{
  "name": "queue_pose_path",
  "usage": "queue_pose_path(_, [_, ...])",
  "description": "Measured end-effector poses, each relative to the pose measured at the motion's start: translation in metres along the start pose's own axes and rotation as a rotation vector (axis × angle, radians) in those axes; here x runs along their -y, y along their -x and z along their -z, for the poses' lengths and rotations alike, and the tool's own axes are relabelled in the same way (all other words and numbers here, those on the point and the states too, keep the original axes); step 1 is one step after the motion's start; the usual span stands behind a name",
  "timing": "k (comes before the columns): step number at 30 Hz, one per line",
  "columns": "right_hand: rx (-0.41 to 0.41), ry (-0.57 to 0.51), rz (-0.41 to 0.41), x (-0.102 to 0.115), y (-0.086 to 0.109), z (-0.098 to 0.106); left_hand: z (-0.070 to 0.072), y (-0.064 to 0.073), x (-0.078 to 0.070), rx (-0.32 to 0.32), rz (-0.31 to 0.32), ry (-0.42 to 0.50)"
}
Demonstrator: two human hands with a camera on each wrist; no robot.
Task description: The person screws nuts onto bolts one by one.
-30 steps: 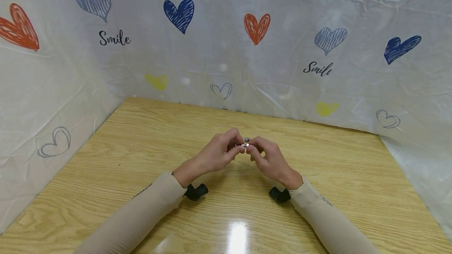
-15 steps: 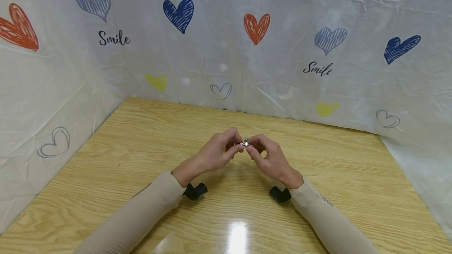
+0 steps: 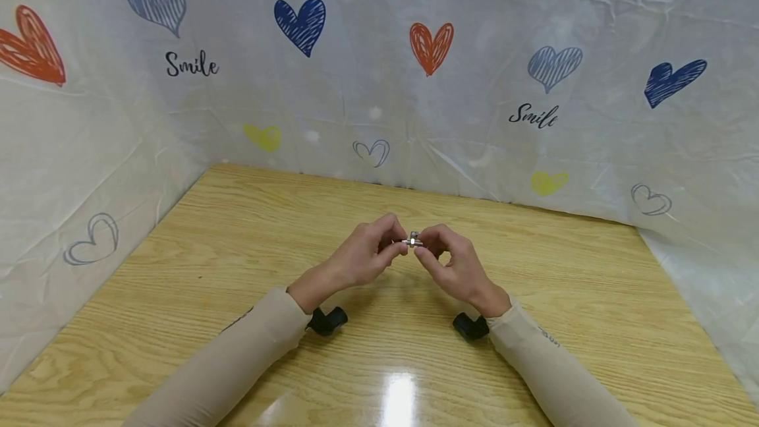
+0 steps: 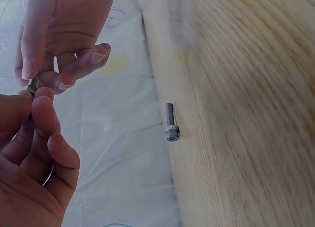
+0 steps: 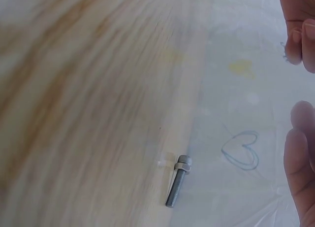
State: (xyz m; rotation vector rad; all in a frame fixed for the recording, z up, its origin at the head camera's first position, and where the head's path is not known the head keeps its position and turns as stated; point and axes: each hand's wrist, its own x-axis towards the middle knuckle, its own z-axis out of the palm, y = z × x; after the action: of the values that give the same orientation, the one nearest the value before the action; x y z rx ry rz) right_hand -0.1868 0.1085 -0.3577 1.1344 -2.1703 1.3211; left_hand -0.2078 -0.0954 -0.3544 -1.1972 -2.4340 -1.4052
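My left hand [image 3: 370, 252] pinches one end of a small metal bolt [image 3: 418, 243] between thumb and fingertips. A hex nut [image 3: 412, 242] sits on the bolt, showing just past the left fingertips. My right hand [image 3: 456, 265] is at the bolt's other end, its thumb and index fingertip spread apart around it. In the left wrist view, the bolt's threaded end [image 4: 34, 82] shows between the left hand [image 4: 34, 138] and right hand [image 4: 69, 40]. The right wrist view catches only fingers of the left hand [image 5: 301, 40] and right hand [image 5: 300, 153] at its edge.
A second bolt [image 5: 177, 185] with a nut [image 5: 183, 166] on it lies on the wooden table [image 3: 267, 229] just behind the hands. A white sheet [image 3: 367, 97] printed with hearts hangs along the table's back and sides.
The right thumb and index finger have parted from their pinch, so the nut and bolt end now show between them. The left hand keeps its hold, nearly still.
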Motion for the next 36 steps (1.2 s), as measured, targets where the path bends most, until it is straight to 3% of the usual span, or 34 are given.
queue_pose_path(14, [-0.02,-0.005,0.038,-0.0024,-0.0005,-0.0003,-0.0005,0.0003,0.0024,-0.003,0.002,-0.003])
queue_pose_path(36, [-0.026,-0.017,0.005,-0.0023,-0.0001,-0.0027,-0.002,-0.0007,0.0049,-0.006,-0.013,-0.076])
